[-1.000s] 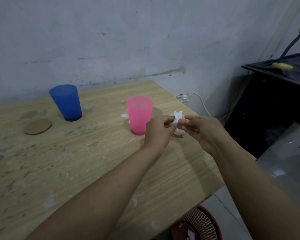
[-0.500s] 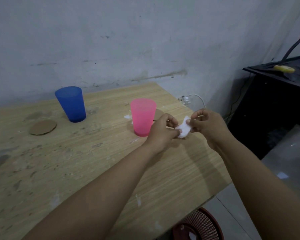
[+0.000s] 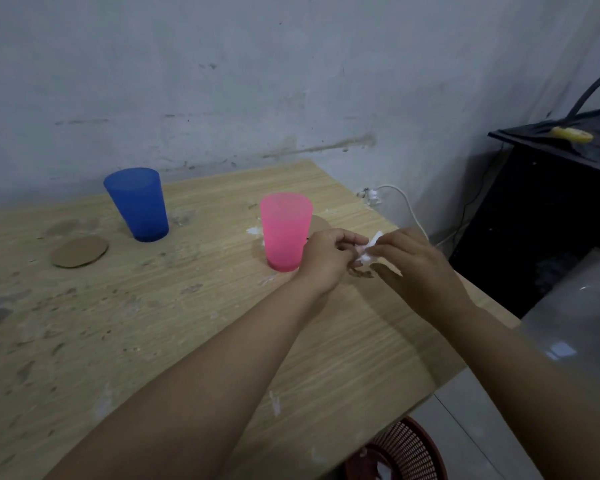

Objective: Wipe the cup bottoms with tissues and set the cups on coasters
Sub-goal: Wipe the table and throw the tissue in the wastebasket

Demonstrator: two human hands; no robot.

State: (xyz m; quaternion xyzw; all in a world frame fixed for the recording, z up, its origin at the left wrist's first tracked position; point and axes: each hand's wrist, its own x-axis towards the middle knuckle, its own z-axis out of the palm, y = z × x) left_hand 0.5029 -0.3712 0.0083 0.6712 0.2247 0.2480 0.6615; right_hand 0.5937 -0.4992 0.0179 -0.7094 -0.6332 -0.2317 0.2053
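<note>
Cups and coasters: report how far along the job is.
Done: nothing that shows. The blue cup stands on bare table beside a coaster; the pink cup also stands on the table, a second coaster just behind it. In hand: the left hand and right hand pinch a tissue. Left: wipe both bottoms and set both cups on coasters.

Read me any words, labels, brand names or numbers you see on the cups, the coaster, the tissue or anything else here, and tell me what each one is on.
None: no readable text shows anywhere in the head view.
Blue cup: plain, no print.
Pink cup: plain, no print.
Cardboard coaster: blank.
Tissue, held between the left hand and right hand: plain white.
Red basket and black cabinet: no label visible.
</note>
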